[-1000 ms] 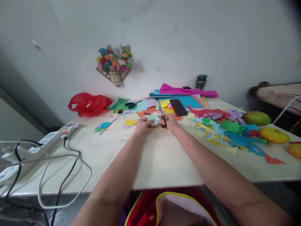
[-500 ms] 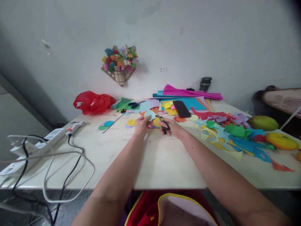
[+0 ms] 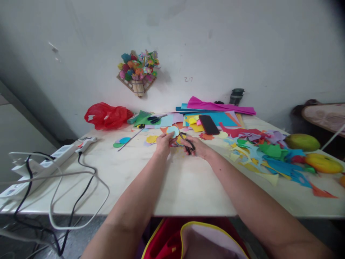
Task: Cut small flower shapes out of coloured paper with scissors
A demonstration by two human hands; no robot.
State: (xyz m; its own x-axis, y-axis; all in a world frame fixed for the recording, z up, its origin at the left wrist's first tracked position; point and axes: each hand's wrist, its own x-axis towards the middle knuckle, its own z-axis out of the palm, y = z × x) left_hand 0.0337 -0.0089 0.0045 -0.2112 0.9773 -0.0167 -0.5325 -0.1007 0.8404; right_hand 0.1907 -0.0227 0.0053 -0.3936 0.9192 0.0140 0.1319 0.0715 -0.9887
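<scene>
Between the thumb and fingers of my left hand (image 3: pixel 164 143) is a pale blue paper circle (image 3: pixel 173 131), held above the table. My right hand (image 3: pixel 198 146) is closed round the black handles of a pair of scissors (image 3: pixel 190 144). The blades point up and to the left, right at the circle's edge; whether they touch the paper I cannot tell. Yellow and orange cut paper pieces lie beneath and behind both hands, partly hidden by them. A yellow scalloped paper piece (image 3: pixel 151 139) lies just left of my left hand.
Paper scraps (image 3: pixel 273 149) and yellow-green fruit (image 3: pixel 323 163) cover the right side. A phone (image 3: pixel 208 125) lies behind my right hand. Farther back are more scissors (image 3: pixel 154 119) and a red plastic bag (image 3: pixel 107 116). A power strip (image 3: pixel 40 172) with loose cables occupies the left.
My left hand and the pale blue circle have shifted slightly right, closer to the scissors. The blades now look closer together and nearer the circle's edge.
</scene>
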